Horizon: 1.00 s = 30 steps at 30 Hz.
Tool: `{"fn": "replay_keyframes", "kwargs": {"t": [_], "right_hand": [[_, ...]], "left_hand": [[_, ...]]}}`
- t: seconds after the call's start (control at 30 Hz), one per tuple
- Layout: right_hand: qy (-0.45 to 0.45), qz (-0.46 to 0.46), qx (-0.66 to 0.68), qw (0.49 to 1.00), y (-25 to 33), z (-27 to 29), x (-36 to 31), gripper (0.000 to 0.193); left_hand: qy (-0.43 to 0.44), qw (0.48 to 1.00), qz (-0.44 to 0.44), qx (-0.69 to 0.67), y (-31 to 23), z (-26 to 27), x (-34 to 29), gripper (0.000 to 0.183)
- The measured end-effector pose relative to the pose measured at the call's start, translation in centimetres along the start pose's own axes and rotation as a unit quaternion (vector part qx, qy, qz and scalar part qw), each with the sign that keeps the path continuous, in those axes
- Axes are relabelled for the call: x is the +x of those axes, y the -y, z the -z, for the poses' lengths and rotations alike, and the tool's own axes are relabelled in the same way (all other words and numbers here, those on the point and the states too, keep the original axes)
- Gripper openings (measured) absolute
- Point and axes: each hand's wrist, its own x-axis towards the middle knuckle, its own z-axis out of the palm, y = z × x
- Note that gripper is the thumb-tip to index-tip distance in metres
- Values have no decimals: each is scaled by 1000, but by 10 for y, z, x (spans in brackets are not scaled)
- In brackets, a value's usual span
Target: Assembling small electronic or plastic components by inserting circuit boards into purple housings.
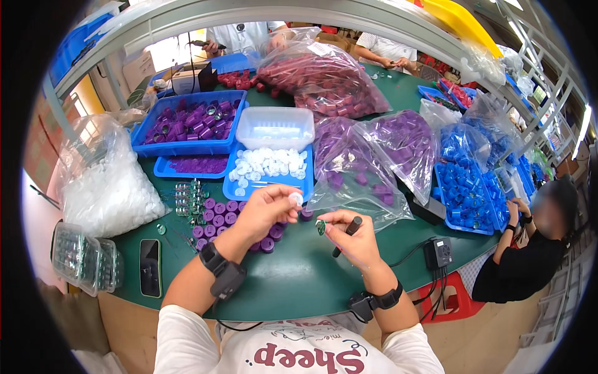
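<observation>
A small white round cap [295,199] sat pinched at the fingertips of the left hand [265,212], raised above the green table [299,280]. The right hand [355,240] gripped a black pen-like tool [347,234] and pinched a tiny green circuit board [320,227]. This looked like the joining step; bringing board and cap together would need careful alignment. Purple caps [218,221] stood in rows beside the left wrist.
</observation>
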Motion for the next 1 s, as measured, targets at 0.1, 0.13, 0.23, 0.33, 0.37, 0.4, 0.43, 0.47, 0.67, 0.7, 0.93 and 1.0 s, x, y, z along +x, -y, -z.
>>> {"fn": "replay_keyframes", "kwargs": {"t": [0.1,0.13,0.23,0.33,0.37,0.4,0.43,0.47,0.67,0.7,0.93,1.0], "right_hand": [[-1,14,94,995,-12,-7,1,16],[-8,14,122,992,-16,-9,1,14],[-39,7,139,989,-21,-18,-4,11],[-62,3,140,988,-30,-22,-10,8],[-60,4,153,986,-34,-23,-12,8],[-61,3,151,987,-36,-25,-14,8],[-72,3,165,984,-38,-28,-16,7],[-84,4,178,980,-39,-30,-17,7],[-110,28,148,982,-40,-33,-21,6],[-108,26,147,983,-39,-34,-21,6],[-148,65,-13,987,-35,-33,-21,4],[-149,66,-39,986,-33,-33,-23,4]], "left_hand": [[19,999,-16,-22,8,-10,-20,19],[16,1000,-18,-2,10,-13,-25,18],[-8,1000,-21,-7,19,-18,-33,15],[-25,999,-43,-14,30,-15,-35,12],[-25,998,-64,6,32,-14,-36,11],[-24,998,-64,4,35,-13,-37,11],[-20,998,-61,-11,36,-13,-37,10],[-15,998,-59,-26,38,-13,-38,8],[-44,994,-94,35,41,-24,-42,7],[-46,994,-94,33,44,-24,-42,7],[-65,970,-125,198,30,-33,-51,7],[-66,962,-132,229,29,-33,-53,9]]}}
